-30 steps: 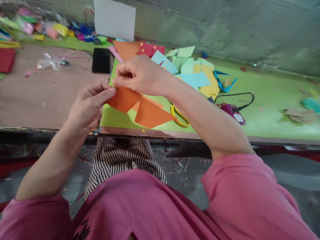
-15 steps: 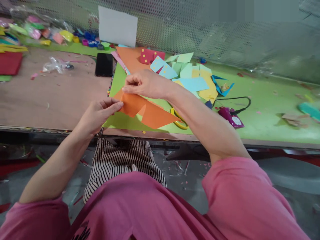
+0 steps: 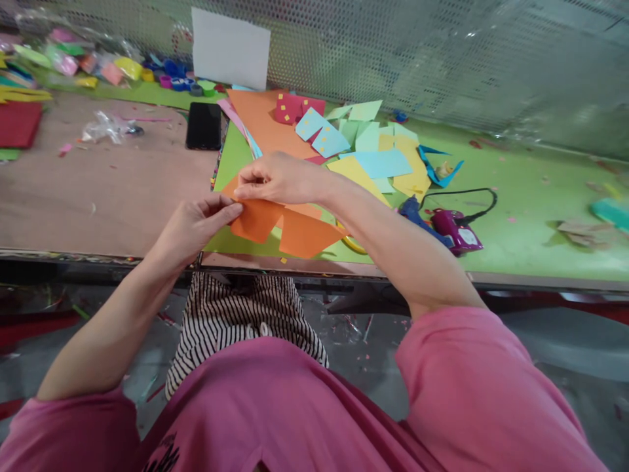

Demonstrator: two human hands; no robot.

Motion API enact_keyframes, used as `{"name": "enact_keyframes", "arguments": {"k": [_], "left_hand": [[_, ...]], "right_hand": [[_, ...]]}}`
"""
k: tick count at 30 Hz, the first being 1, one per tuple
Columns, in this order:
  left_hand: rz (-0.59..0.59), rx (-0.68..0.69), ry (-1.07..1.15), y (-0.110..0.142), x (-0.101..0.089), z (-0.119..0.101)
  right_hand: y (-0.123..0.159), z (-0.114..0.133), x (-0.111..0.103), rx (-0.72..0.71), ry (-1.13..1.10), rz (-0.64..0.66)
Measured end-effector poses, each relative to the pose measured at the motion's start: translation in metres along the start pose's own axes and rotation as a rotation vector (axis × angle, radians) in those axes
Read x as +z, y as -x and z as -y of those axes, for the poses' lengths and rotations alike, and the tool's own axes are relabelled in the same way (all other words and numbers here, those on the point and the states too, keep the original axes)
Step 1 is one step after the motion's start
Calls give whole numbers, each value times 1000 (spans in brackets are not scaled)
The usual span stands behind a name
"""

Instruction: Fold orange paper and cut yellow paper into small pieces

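Observation:
A folded piece of orange paper [image 3: 289,229] is held just above a lime green sheet [image 3: 230,164] at the table's front edge. My left hand [image 3: 194,226] pinches its left end from below, fingers together. My right hand [image 3: 278,178] comes over from the right and pinches the upper left edge with thumb and fingertips. The paper's pointed flaps hang toward the right. Part of the left end is hidden under my fingers.
Behind lie a larger orange sheet [image 3: 260,115], red, blue, green and yellow paper pieces [image 3: 373,147], a black phone [image 3: 203,126], yellow scissors [image 3: 352,244] partly under my arm, and a purple glue gun [image 3: 455,229] with its cord. Coloured craft bits [image 3: 98,65] line the back left.
Both hands with the orange paper have come down closer to the green sheet. The paper's right flaps look more folded in and shorter than a second ago.

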State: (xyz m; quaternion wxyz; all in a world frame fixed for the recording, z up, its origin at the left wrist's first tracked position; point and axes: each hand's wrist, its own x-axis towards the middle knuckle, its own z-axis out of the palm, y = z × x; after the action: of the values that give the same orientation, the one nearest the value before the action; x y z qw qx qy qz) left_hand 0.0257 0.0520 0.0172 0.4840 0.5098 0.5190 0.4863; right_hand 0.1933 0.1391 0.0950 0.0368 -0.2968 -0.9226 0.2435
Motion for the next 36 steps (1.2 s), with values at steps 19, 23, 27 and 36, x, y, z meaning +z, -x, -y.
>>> {"name": "enact_keyframes", "arguments": {"k": [19, 23, 27, 36], "left_hand": [[-37, -13, -17, -10, 8, -4], [-49, 4, -39, -13, 7, -5], [-96, 19, -67, -15, 6, 1], [-16, -111, -34, -17, -2, 11]], "right_hand": [[33, -30, -2, 115, -278, 33], [32, -26, -2, 120, -234, 68], [31, -24, 3, 113, -148, 32], [26, -32, 14, 153, -204, 72]]}}
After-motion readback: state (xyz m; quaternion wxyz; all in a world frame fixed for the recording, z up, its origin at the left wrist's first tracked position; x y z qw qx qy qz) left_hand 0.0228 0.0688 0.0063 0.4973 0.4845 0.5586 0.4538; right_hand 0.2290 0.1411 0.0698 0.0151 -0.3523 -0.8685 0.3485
